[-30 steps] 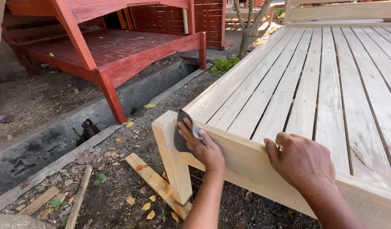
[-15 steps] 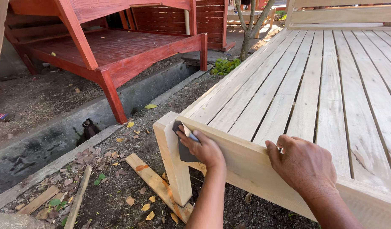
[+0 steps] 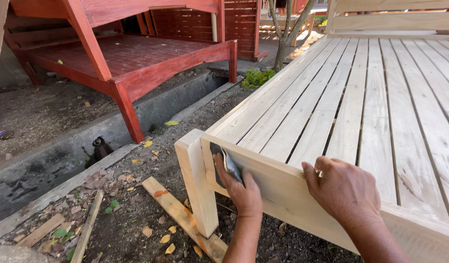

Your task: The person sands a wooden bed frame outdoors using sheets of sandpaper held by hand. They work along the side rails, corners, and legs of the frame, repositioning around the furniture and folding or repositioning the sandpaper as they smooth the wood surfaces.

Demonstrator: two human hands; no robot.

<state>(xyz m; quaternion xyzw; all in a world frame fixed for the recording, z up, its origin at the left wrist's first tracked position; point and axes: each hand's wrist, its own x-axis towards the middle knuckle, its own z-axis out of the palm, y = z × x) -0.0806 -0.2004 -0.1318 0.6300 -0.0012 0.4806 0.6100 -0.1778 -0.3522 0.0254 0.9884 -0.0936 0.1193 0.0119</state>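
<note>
Pale unfinished wood: one slatted platform (image 3: 361, 107) is filling the right of the view, its front rail (image 3: 283, 190) running from the corner leg (image 3: 197, 185) toward the camera. One red-painted platform (image 3: 136, 58) is standing behind, across a concrete gutter (image 3: 63, 165). On the dirt, one loose plank (image 3: 180, 216) is lying at the foot of the leg, with at least two thinner offcuts (image 3: 83, 234) farther left.

Two hands are showing. The right hand (image 3: 346, 192) is resting over the rail's top edge, fingers curled and bracing, holding nothing loose. The left hand (image 3: 241, 187) is pressing one dark sheet of sandpaper (image 3: 227, 163) flat against the rail's outer face, near the leg, fingers closed on it.

Risks, as judged: the paper looks folded and could slip from the grip; bare fingers riding a raw edge could be picking up splinters; uneven pressure near the corner could be rounding it.
</note>
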